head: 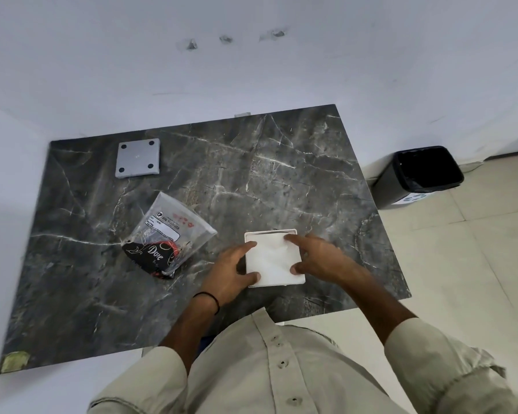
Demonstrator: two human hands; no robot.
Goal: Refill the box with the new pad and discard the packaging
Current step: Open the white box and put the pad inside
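One grey lid (138,158) lies far left on the bench (281,180); one clear packaging bag (169,234) reading "Dove" lies beside it. Our left hand (233,271) and right hand (314,255) flank one white box (293,282), spread fingers (245,245) pressing the pad (271,258) inside. One black bin (416,177) stands rightmost.

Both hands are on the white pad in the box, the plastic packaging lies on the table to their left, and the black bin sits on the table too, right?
Not quite: the head view shows the black bin on the floor beside the table, not on it. The rest holds.
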